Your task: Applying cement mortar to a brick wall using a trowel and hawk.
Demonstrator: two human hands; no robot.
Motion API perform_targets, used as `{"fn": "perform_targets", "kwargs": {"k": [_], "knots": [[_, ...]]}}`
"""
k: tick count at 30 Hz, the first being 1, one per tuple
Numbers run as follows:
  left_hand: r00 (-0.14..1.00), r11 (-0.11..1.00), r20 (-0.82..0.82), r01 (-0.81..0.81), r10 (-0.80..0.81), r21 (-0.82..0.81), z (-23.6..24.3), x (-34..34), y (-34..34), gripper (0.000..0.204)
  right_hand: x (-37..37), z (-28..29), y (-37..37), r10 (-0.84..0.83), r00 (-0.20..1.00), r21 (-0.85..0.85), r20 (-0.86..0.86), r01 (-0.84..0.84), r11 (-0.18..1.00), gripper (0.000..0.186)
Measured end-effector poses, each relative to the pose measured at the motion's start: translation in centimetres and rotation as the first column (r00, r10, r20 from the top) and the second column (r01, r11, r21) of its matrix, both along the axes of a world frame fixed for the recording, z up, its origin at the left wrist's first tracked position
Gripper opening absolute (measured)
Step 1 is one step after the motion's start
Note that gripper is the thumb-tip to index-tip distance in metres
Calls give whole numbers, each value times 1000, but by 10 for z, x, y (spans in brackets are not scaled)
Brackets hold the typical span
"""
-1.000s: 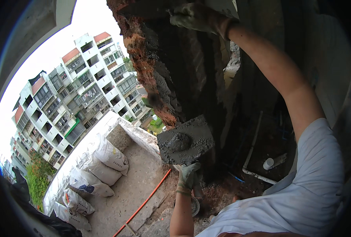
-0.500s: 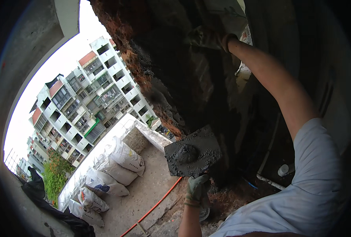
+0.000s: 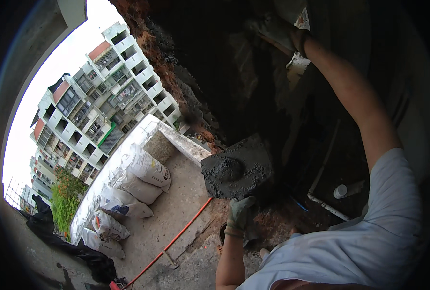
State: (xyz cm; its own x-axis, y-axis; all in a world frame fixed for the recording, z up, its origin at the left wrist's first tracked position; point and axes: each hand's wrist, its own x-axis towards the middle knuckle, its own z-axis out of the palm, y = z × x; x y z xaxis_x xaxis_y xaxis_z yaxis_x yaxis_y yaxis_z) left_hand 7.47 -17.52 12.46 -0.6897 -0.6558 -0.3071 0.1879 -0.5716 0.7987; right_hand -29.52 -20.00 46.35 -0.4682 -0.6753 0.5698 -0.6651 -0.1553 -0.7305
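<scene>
My gloved left hand (image 3: 239, 212) is closed on the underside of a flat mortar board (image 3: 258, 169), holding it beside the wall's lower end. A mound of wet grey mortar (image 3: 226, 168) sits on the board, with crumbs spread around it. High on the right, my gloved right hand (image 3: 275, 31) reaches up to the dark wall (image 3: 215, 53), its fingers closed around what looks like a brown-handled tool (image 3: 277, 45). Shadow hides the tool's working end. Fresh dark mortar covers much of the wall; rough red brick (image 3: 149, 46) shows along its left edge.
Several white sacks (image 3: 145, 169) stand against the low parapet (image 3: 183, 142) on the left. An orange hose (image 3: 169, 246) crosses the concrete floor. White pipes (image 3: 328, 208) and a white capped stub (image 3: 340, 191) lie low on the right. Apartment blocks (image 3: 103, 92) rise outside.
My right hand has moved up and to the right along the wall. The mortar board, still in my left hand, sits slightly higher in view. The whole view has shifted a little.
</scene>
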Motion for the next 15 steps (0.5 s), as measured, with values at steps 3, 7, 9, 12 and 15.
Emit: {"fn": "perform_targets", "kwargs": {"k": [3,7,9,12,15], "knots": [[1000,1000,13,-11,11,5,-7,11,-3,14,32,-23,12,38,997,75,67,-43,996,33],[995,998,92,-41,45,-45,-16,16,-13,15,102,-110,39,128,991,201,-31,-120,972,39],[987,997,158,-6,19,-79,-6,14,-15,15,141,-168,54,140,959,269,-247,-71,960,36],[988,999,154,-19,25,-45,11,20,-12,18,175,-213,86,188,865,282,-465,-57,958,30],[979,993,189,-60,79,-103,23,30,-19,23,180,-236,104,137,752,136,-645,-64,989,20]]}}
